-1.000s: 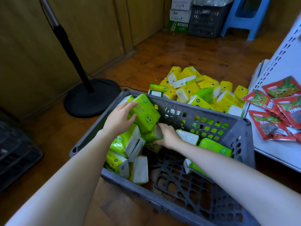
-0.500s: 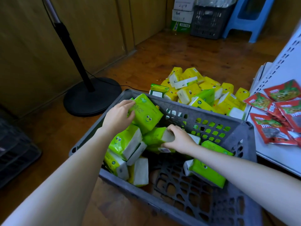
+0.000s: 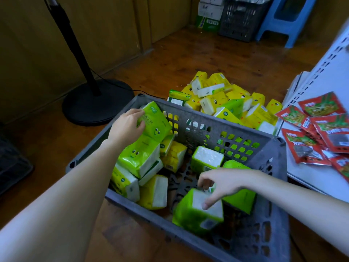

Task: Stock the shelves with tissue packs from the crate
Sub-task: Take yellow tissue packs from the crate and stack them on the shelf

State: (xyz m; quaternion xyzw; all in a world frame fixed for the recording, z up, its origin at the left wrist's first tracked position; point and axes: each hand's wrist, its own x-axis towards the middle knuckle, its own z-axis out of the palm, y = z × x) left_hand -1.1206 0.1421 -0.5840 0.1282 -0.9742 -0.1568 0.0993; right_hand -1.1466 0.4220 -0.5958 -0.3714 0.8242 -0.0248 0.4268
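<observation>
A grey plastic crate sits on the wooden floor below me and holds several green and yellow tissue packs. My left hand grips a green pack with a smiley face that leans against the crate's far left wall. My right hand pinches the white end of another green pack, which is tilted at the crate's near side. More packs are stacked at the left of the crate, and two lie near the middle.
A pile of yellow and green tissue packs lies on the floor beyond the crate. A white shelf at the right carries red snack packets. A fan stand's black base is at the left; a blue stool and a dark crate stand far back.
My right hand has pulled a green pack from the crate's middle toward the near right side. My left hand stays on the smiley pack at the far left wall.
</observation>
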